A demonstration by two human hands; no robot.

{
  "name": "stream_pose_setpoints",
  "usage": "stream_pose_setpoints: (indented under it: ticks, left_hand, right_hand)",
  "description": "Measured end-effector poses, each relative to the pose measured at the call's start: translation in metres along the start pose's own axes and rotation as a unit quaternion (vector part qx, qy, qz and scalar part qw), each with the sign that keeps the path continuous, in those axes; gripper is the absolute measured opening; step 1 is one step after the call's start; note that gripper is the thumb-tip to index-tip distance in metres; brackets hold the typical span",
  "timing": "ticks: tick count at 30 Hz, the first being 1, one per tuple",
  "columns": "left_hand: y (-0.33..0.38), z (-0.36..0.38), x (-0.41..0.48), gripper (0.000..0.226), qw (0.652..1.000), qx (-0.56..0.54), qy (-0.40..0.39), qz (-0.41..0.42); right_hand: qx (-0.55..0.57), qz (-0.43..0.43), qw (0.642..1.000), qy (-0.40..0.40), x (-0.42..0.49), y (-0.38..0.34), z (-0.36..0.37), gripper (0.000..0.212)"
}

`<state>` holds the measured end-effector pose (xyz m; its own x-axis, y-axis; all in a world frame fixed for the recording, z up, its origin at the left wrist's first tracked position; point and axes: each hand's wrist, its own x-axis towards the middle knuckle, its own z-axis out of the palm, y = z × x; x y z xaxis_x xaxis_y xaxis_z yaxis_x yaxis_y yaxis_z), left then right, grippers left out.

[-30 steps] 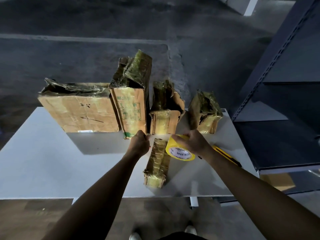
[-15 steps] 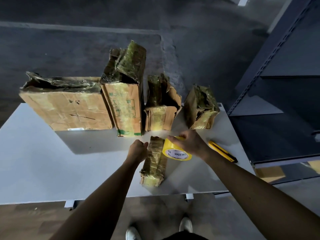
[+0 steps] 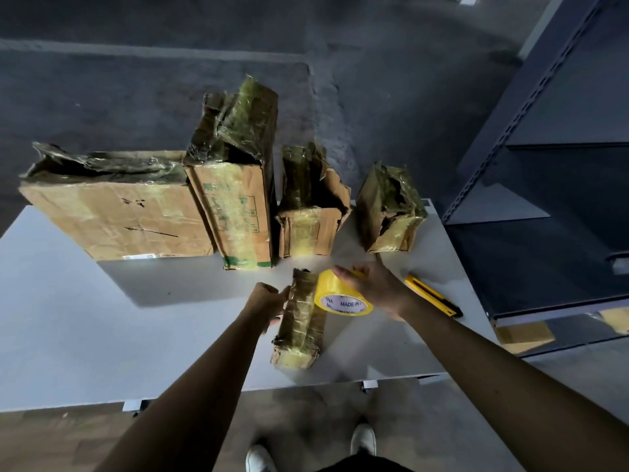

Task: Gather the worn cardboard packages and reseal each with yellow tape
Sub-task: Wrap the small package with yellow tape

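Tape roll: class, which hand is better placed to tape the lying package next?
Right. The right hand holds the roll beside the package; the left hand holds its side.

Left hand (image 3: 269, 299) gripped the narrow package (image 3: 301, 321), flat on the white table (image 3: 102, 335). Right hand (image 3: 377, 287) held the yellow tape roll (image 3: 340, 298) right up against its far end. A yellow knife (image 3: 432, 296) lay near that hand, and the row of battered boxes (image 3: 235, 212) stood behind.
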<state>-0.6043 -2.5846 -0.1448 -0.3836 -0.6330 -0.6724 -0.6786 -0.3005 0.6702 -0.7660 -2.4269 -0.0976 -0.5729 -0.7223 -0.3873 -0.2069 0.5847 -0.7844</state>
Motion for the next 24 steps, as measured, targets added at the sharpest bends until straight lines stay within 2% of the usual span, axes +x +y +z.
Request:
stream_pose_setpoints:
  ticks: [4,6,8,10,12,15,19,21,24]
  left_hand:
    - [0.011,0.003,-0.011,0.022,0.971,0.117,0.119,0.169]
    - [0.015,0.003,-0.016,0.024,0.922,0.175,0.128,0.320]
    - [0.010,0.006,-0.016,0.026,0.864,0.259,0.087,0.424]
    - [0.004,0.006,-0.016,0.031,0.840,0.328,0.035,0.432]
    - [0.002,0.004,-0.020,0.039,0.836,0.358,0.013,0.415]
    - [0.000,0.004,-0.028,0.047,0.834,0.372,-0.006,0.408]
    - [-0.008,0.010,-0.035,0.059,0.825,0.379,-0.050,0.416]
    - [-0.011,0.014,-0.034,0.074,0.824,0.383,-0.052,0.414]
    - [-0.017,0.025,-0.036,0.119,0.821,0.452,-0.019,0.347]
  right_hand:
    - [0.032,0.012,0.999,-0.008,-0.003,-0.001,0.001,0.067]
    - [0.054,0.004,0.998,-0.012,-0.006,-0.003,0.003,0.060]
    - [0.067,0.008,0.998,-0.012,-0.007,-0.003,0.003,0.065]
    - [0.073,0.010,0.997,-0.008,-0.007,-0.003,0.004,0.071]
    - [0.080,0.010,0.997,-0.005,-0.009,-0.004,0.004,0.069]
    - [0.083,0.011,0.996,-0.008,-0.010,-0.004,0.003,0.068]
    - [0.058,0.038,0.998,0.011,-0.004,0.003,0.001,0.086]
    - [0.060,0.038,0.997,0.015,-0.009,-0.001,0.002,0.084]
    - [0.089,0.014,0.996,0.021,-0.014,-0.005,0.004,0.081]
